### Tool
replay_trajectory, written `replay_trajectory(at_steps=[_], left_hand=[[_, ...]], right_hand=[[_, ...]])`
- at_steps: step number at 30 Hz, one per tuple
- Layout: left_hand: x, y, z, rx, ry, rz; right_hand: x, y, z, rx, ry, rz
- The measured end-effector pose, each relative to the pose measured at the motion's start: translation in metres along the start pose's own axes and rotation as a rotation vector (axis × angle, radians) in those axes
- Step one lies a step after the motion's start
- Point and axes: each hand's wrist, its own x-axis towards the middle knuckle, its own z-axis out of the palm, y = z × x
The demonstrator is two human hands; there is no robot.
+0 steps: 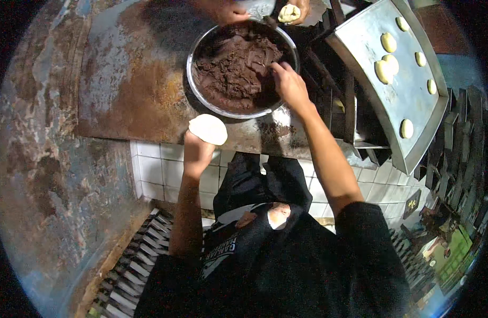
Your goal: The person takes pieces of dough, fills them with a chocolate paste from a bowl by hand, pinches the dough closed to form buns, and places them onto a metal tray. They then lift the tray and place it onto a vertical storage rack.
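Observation:
A flat, round, pale piece of dough rests on my left hand, which is closed under and around its edge near the front of the worktop. My right hand reaches over the right rim of a round metal bowl. Its fingers are drawn together at the thick dark brown paste in the bowl; whatever they grip there is too small to make out. Across the bowl, another person's hand holds a piece of filled or folded dough. That person's other hand is above the far rim.
A metal tray with several pale dough pieces stands tilted at the right on a dark rack. The bowl sits on a stained worktop. A worn wall runs along the left, and white tiles line the area below the worktop.

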Motion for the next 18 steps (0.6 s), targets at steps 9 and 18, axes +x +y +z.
replay_trajectory(at_steps=[9, 18], left_hand=[[-0.003, -0.001, 0.002, -0.09, 0.058, -0.177], [0.021, 0.005, 0.016, -0.331, 0.082, -0.151]], right_hand=[[0.046, 0.02, 0.043, 0.0, -0.265, 0.006], [0.005, -0.027, -0.036, 0.764, -0.568, 0.246]])
